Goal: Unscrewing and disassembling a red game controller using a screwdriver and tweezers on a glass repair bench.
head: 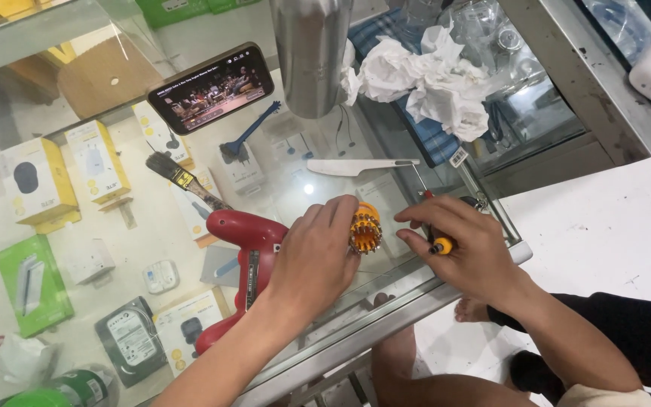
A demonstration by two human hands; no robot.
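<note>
Orange bit holder [365, 228] stands on the glass desk [307, 188], gripped by the left hand [318, 252]. Right hand [465, 245] grasps a small screwdriver [440, 243] beside it. Steadying the holder while seating each bit squarely seems wise.

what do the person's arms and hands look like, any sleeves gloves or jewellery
Both hands are bare: no gloves, and no rings or watch can be seen on the left hand or the right hand. The left forearm is uncovered along all that shows of it. The right forearm is bare from the wrist, then runs under a dark black sleeve further up the arm.
</note>
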